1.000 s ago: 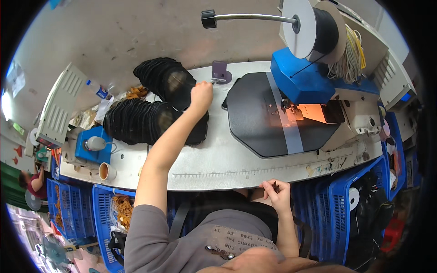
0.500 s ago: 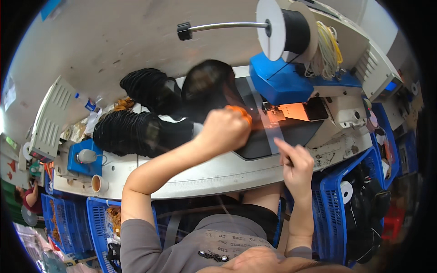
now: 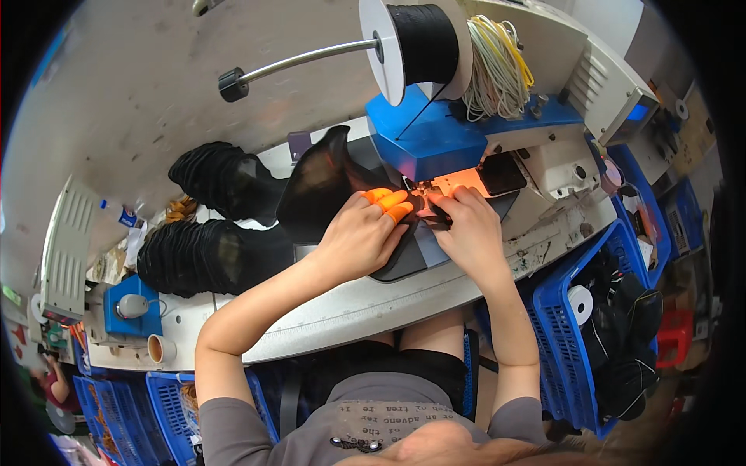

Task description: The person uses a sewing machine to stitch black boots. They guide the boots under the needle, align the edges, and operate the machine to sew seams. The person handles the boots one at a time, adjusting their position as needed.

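Observation:
A sheer black fabric piece (image 3: 317, 190) lies on the sewing machine bed, its right end under the lit needle area (image 3: 422, 189). My left hand (image 3: 359, 237), with orange finger covers on several fingers, has its fingers on that end, just left of the needle. From the right, my right hand (image 3: 472, 231) pinches the fabric edge close to the presser foot. The exact grip of the fingertips is partly hidden by the hands. Two stacks of gathered black pieces, the far stack (image 3: 221, 180) and the near stack (image 3: 190, 256), lie to the left.
Above the hands is the blue machine head (image 3: 427, 140), with a black thread spool (image 3: 423, 43) over it. A phone (image 3: 501, 172) lies right of the needle. A paper cup (image 3: 161, 349) stands at the table's left front. Blue baskets (image 3: 556, 311) stand along the right side.
My right hand has moved from the table front up to the needle and closed on the fabric. My left hand, earlier a fist, now has its fingers at the fabric end. The view has shifted.

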`<action>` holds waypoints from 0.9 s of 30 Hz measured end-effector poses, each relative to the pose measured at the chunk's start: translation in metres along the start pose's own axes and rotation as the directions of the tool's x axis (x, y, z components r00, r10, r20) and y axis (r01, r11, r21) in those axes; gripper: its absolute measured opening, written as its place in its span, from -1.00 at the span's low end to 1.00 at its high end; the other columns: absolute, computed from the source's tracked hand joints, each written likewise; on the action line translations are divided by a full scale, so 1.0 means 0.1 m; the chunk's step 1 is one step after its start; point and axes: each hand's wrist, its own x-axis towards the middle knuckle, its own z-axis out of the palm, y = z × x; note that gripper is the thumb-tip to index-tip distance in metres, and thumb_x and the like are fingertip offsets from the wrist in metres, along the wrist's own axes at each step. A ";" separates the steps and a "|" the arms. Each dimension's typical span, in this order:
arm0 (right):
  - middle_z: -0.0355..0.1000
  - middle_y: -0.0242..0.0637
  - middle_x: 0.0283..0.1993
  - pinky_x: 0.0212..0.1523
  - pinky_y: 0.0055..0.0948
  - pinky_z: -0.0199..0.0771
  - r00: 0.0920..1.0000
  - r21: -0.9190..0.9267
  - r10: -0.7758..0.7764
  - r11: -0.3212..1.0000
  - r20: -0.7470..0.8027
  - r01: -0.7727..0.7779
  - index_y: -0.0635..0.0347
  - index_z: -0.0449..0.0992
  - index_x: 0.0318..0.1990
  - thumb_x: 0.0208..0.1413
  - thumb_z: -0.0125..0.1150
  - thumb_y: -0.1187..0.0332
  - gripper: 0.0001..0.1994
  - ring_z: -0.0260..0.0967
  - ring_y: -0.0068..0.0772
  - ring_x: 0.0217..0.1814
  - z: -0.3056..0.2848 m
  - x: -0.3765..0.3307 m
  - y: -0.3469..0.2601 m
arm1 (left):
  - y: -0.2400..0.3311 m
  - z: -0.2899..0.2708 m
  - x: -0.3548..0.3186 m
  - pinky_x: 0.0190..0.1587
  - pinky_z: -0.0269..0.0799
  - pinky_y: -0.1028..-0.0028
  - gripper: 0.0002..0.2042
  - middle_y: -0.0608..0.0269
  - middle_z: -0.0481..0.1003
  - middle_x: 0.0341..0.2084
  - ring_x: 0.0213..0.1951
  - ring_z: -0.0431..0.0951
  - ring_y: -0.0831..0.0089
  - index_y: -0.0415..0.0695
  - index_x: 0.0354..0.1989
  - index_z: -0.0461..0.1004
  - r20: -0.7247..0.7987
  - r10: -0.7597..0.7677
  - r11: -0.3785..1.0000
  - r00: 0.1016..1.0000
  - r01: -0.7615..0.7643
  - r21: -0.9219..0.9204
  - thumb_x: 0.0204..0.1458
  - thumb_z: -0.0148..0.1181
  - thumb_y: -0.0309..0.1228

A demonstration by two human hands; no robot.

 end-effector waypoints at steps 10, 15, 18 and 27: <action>0.52 -0.19 -0.20 -0.06 -0.24 0.48 0.998 0.014 0.045 0.999 0.044 -0.046 0.08 0.66 -0.17 -0.13 0.36 0.28 -0.70 0.44 -0.16 -0.06 0.07 0.14 0.07 | -0.20 0.02 0.11 0.14 0.31 0.18 -0.68 0.00 0.55 -0.13 -0.02 0.47 0.05 -0.22 0.02 0.53 0.053 -0.001 0.999 0.999 0.003 -0.047 0.13 0.16 -0.35; 0.54 -0.21 -0.24 -0.09 -0.24 0.48 0.997 0.040 0.069 0.997 0.035 -0.070 0.06 0.68 -0.21 -0.08 0.38 0.20 -0.73 0.46 -0.13 -0.10 0.06 0.17 0.05 | -0.23 -0.02 0.14 0.18 0.28 0.18 -0.67 0.00 0.54 -0.10 0.00 0.46 0.05 -0.21 0.04 0.51 0.083 0.021 0.999 0.996 -0.017 -0.051 0.13 0.15 -0.35; 0.54 -0.20 -0.22 -0.10 -0.24 0.48 0.999 0.040 0.033 0.999 -0.004 -0.033 0.05 0.69 -0.21 -0.05 0.37 0.18 -0.74 0.45 -0.13 -0.10 0.08 0.16 0.07 | -0.28 -0.05 0.16 0.20 0.27 0.18 -0.67 0.01 0.52 -0.08 0.01 0.45 0.04 -0.21 0.05 0.51 0.096 0.074 0.997 0.993 -0.070 -0.043 0.14 0.14 -0.35; 0.51 -0.24 -0.22 -0.14 -0.26 0.49 1.000 0.051 0.025 0.998 0.011 -0.025 0.04 0.69 -0.18 -0.02 0.35 0.19 -0.74 0.43 -0.14 -0.11 0.07 0.16 0.04 | -0.35 -0.06 0.14 0.41 -0.28 -0.16 -0.68 0.15 0.53 -0.10 0.03 0.46 0.18 0.10 0.07 0.55 0.160 0.038 0.986 0.986 -0.063 0.153 0.13 0.18 -0.26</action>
